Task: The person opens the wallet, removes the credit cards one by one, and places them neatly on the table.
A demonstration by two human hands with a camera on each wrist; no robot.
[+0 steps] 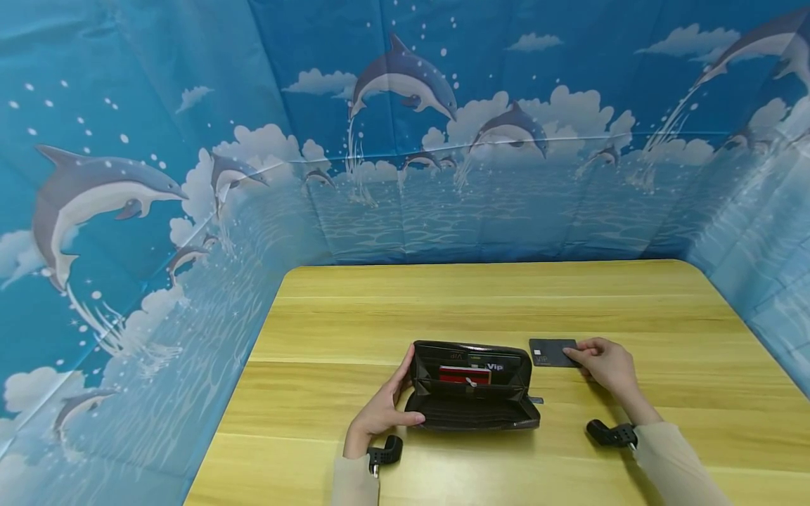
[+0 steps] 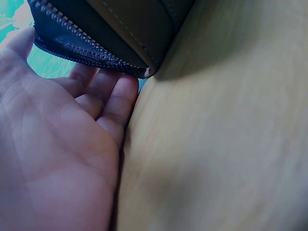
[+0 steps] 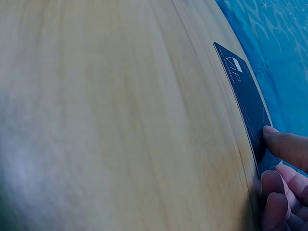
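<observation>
Blue sheeting (image 1: 506, 211) printed with leaping dolphins, clouds and water is hung behind and to both sides of a yellow wood-grain table (image 1: 285, 422). Near the middle of the tabletop, a black zip-round wallet (image 1: 471, 411) is spread open with its inside in view. Its left end is held by the left hand (image 1: 378, 413), thumb and forefinger set wide apart, the thumb at the lower flap and the forefinger along the upper one's edge. By the right hand (image 1: 607, 362), its thumb and fingers drawn narrow, a dark card (image 1: 553, 349) marked VIP is pinched at its right end, just beside the wallet's upper right corner. Whether that card is lying flat or slightly raised cannot be told. Inside the wallet, a red card (image 1: 455, 376) is seated just below another card (image 1: 496, 367) lettered Vip.
</observation>
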